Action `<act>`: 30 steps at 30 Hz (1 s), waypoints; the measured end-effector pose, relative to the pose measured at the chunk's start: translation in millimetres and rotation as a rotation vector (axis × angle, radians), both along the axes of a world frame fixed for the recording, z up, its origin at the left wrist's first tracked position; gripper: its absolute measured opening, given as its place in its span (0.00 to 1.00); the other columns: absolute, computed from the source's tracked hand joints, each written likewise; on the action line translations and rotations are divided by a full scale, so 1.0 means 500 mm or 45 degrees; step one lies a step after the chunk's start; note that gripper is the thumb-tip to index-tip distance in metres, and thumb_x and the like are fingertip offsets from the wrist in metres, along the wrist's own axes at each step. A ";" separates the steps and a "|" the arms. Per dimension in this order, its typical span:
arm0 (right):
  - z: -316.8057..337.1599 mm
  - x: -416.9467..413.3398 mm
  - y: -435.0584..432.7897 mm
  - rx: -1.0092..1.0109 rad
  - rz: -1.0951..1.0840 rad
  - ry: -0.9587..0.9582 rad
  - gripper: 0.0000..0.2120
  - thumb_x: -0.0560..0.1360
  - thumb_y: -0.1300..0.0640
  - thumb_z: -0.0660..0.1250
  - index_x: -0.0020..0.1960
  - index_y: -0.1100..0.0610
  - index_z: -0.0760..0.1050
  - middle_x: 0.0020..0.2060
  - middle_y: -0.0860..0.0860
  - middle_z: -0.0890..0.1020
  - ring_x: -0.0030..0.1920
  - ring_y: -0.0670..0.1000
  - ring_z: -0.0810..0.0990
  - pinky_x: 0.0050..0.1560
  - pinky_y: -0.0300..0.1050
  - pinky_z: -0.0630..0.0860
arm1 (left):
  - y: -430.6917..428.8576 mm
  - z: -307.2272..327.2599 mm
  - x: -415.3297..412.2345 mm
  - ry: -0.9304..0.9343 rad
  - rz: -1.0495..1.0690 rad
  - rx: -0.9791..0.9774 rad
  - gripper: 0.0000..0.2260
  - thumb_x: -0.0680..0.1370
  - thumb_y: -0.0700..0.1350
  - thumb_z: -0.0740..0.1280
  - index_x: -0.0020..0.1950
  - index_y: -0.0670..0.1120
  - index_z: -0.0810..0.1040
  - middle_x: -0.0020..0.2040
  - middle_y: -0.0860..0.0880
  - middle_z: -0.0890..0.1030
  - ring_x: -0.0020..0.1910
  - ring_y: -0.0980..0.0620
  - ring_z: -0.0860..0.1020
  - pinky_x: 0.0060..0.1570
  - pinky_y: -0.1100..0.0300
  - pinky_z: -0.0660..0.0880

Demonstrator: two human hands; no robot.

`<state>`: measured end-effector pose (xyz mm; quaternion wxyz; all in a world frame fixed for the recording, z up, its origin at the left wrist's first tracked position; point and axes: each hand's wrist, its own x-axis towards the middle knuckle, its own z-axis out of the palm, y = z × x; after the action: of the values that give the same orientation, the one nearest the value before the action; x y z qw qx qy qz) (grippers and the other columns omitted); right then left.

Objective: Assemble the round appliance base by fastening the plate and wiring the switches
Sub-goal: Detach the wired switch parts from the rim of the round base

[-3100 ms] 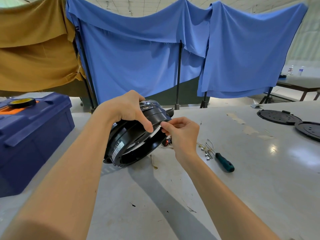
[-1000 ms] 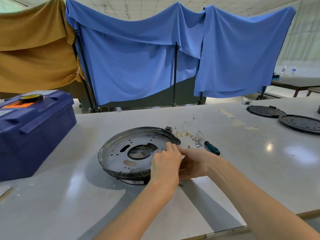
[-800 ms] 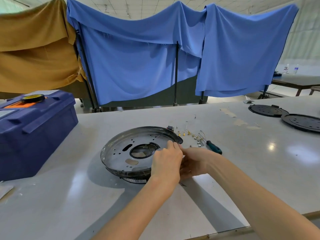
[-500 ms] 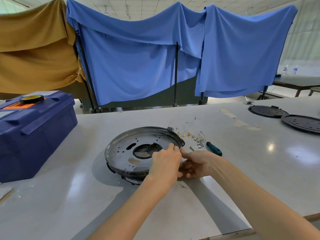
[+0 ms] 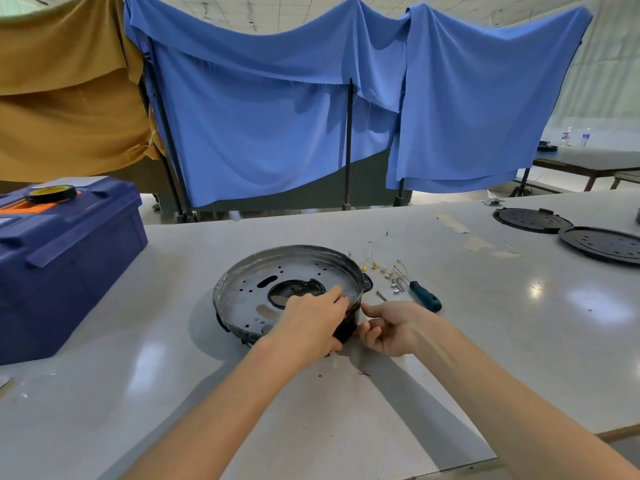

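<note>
Hands | left hand grips round base, shiny metal plate | right hand curled beside its black side, grip unclear

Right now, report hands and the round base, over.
Left hand grips round base at its near rim, fingers on the metal plate. Right hand beside the rim, loosely curled, nothing seen in it. Screws and screwdriver lie right of base.

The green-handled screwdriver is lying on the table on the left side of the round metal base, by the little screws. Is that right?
Not quite. In the head view the green-handled screwdriver lies on the right side of the round base, not the left. It is on the table, by the little screws.
</note>
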<state>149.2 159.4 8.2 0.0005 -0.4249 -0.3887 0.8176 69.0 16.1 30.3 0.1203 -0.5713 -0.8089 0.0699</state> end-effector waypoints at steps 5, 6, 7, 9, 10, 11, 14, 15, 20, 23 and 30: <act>0.007 -0.002 0.012 0.033 0.122 -0.056 0.17 0.84 0.57 0.56 0.39 0.64 0.72 0.27 0.54 0.70 0.16 0.50 0.69 0.15 0.31 0.62 | 0.011 -0.003 0.006 -0.015 0.016 0.032 0.22 0.77 0.48 0.68 0.68 0.44 0.68 0.60 0.48 0.70 0.50 0.42 0.78 0.36 0.54 0.63; 0.009 -0.003 0.014 0.053 0.160 -0.072 0.18 0.84 0.56 0.55 0.40 0.64 0.72 0.25 0.54 0.71 0.16 0.50 0.69 0.15 0.31 0.62 | 0.012 -0.001 0.006 -0.014 0.014 0.027 0.21 0.77 0.48 0.68 0.67 0.44 0.68 0.60 0.48 0.70 0.50 0.42 0.78 0.36 0.54 0.63; 0.010 -0.005 0.015 0.075 0.191 -0.089 0.19 0.84 0.55 0.54 0.40 0.64 0.72 0.23 0.54 0.72 0.16 0.49 0.68 0.14 0.32 0.62 | 0.013 0.002 0.005 -0.012 0.008 0.021 0.21 0.77 0.48 0.68 0.67 0.44 0.69 0.59 0.47 0.71 0.50 0.42 0.77 0.36 0.54 0.63; 0.014 -0.009 0.017 0.139 0.241 -0.129 0.19 0.84 0.54 0.53 0.40 0.63 0.71 0.20 0.54 0.71 0.15 0.48 0.67 0.14 0.32 0.61 | 0.013 0.006 0.001 0.007 -0.020 0.003 0.21 0.77 0.50 0.68 0.66 0.44 0.68 0.59 0.47 0.71 0.50 0.42 0.77 0.37 0.54 0.63; 0.017 -0.011 0.017 0.187 0.270 -0.158 0.19 0.84 0.55 0.53 0.40 0.63 0.70 0.18 0.54 0.71 0.15 0.48 0.67 0.13 0.32 0.61 | 0.012 0.007 -0.003 0.018 -0.037 -0.007 0.22 0.77 0.52 0.68 0.67 0.44 0.68 0.59 0.48 0.71 0.49 0.42 0.77 0.37 0.54 0.63; 0.019 -0.014 0.018 0.235 0.295 -0.190 0.18 0.84 0.55 0.53 0.40 0.63 0.70 0.18 0.53 0.70 0.15 0.48 0.66 0.13 0.33 0.61 | 0.010 0.007 -0.007 0.026 -0.052 -0.012 0.23 0.77 0.54 0.68 0.67 0.45 0.68 0.59 0.48 0.71 0.49 0.43 0.77 0.37 0.54 0.63; 0.022 -0.021 0.022 0.328 0.343 -0.254 0.16 0.84 0.58 0.53 0.42 0.64 0.70 0.19 0.53 0.72 0.14 0.47 0.65 0.13 0.32 0.60 | 0.006 0.001 -0.016 0.031 -0.062 -0.002 0.25 0.77 0.56 0.67 0.69 0.46 0.67 0.59 0.49 0.70 0.47 0.43 0.77 0.36 0.54 0.62; 0.023 -0.023 0.024 0.358 0.363 -0.276 0.15 0.84 0.59 0.53 0.43 0.64 0.71 0.21 0.55 0.75 0.14 0.47 0.65 0.13 0.32 0.60 | 0.007 0.000 -0.016 0.034 -0.062 0.002 0.25 0.77 0.57 0.67 0.69 0.46 0.67 0.59 0.49 0.70 0.47 0.43 0.77 0.36 0.54 0.62; 0.027 -0.038 0.032 0.659 0.459 -0.429 0.10 0.82 0.62 0.55 0.46 0.63 0.72 0.36 0.58 0.81 0.15 0.46 0.67 0.15 0.32 0.61 | 0.015 -0.002 -0.012 0.040 -0.071 0.008 0.22 0.77 0.55 0.66 0.67 0.46 0.68 0.57 0.49 0.70 0.44 0.44 0.76 0.32 0.55 0.60; 0.026 -0.037 0.034 0.788 0.463 -0.460 0.08 0.81 0.63 0.57 0.46 0.64 0.71 0.30 0.57 0.82 0.15 0.47 0.68 0.16 0.32 0.61 | 0.018 -0.006 -0.011 0.042 -0.076 -0.004 0.22 0.78 0.53 0.66 0.68 0.46 0.68 0.58 0.48 0.70 0.39 0.47 0.70 0.30 0.57 0.57; 0.015 -0.015 0.087 1.251 -0.097 -0.222 0.16 0.78 0.61 0.62 0.35 0.66 0.78 0.17 0.52 0.69 0.16 0.50 0.66 0.22 0.35 0.61 | 0.017 -0.006 -0.014 0.021 -0.052 -0.015 0.22 0.78 0.52 0.64 0.71 0.46 0.67 0.59 0.48 0.70 0.36 0.47 0.67 0.29 0.58 0.55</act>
<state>141.7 202.7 15.9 0.1979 -0.4553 -0.7104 0.4988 62.1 24.5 27.4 0.1252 -0.5878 -0.7955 0.0769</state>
